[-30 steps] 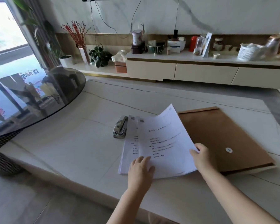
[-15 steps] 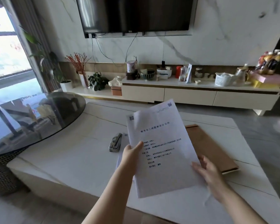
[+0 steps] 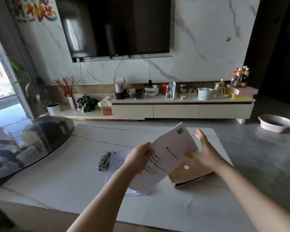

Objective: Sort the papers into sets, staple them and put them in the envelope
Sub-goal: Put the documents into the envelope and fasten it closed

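Lifting the top sheet (image 3: 169, 153) clear of the papers (image 3: 117, 162) on the table (image 3: 60, 178), where a second ago it was lying flat on the pile. Tilting it now, top corner swinging toward the right, over the envelope (image 3: 189, 174). Left hand (image 3: 139, 158) moving from pressing the bottom edge to pinching the left edge, thumb on the printed face. Right hand (image 3: 203, 150) letting go of the right edge and opening, fingers (image 3: 199, 133) spreading upright beside the sheet. View tipping upward, taking in more of the wall.
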Demonstrator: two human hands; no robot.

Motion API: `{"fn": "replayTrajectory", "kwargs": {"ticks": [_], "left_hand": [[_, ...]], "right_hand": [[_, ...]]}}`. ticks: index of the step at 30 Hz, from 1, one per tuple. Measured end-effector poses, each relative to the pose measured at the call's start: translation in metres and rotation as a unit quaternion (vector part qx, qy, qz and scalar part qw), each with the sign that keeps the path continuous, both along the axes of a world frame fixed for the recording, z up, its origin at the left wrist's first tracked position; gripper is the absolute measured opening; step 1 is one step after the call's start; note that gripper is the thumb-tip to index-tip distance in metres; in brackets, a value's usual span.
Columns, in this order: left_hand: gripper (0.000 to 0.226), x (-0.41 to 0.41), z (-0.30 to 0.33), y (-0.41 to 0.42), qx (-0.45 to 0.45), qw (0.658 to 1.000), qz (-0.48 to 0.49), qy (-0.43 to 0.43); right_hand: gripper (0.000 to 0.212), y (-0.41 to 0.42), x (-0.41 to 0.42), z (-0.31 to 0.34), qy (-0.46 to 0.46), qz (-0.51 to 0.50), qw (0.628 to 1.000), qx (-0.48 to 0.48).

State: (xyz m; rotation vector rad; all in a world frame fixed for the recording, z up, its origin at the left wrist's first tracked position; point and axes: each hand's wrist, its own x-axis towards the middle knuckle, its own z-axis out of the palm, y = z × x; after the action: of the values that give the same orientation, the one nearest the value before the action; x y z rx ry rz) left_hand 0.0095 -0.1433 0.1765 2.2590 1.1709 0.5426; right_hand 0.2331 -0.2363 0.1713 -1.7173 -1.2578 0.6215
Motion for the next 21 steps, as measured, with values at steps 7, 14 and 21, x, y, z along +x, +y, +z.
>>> {"fn": "replayTrajectory", "kwargs": {"ticks": [7, 14, 21], "left_hand": [[0.019, 0.038, 0.001, -0.001, 0.089, 0.99, -0.047, 0.101], [0.037, 0.069, -0.035, 0.01, 0.14, 0.986, 0.09, -0.004], [0.027, 0.073, -0.13, 0.019, 0.002, 0.992, 0.122, -0.019]], "right_hand": [[0.026, -0.025, 0.033, -0.016, 0.084, 0.081, 0.988, -0.102], [0.008, -0.053, 0.083, -0.106, 0.221, -0.136, 0.962, -0.09], [0.014, -0.082, 0.104, -0.188, 0.284, -0.293, 0.905, -0.122]]}}
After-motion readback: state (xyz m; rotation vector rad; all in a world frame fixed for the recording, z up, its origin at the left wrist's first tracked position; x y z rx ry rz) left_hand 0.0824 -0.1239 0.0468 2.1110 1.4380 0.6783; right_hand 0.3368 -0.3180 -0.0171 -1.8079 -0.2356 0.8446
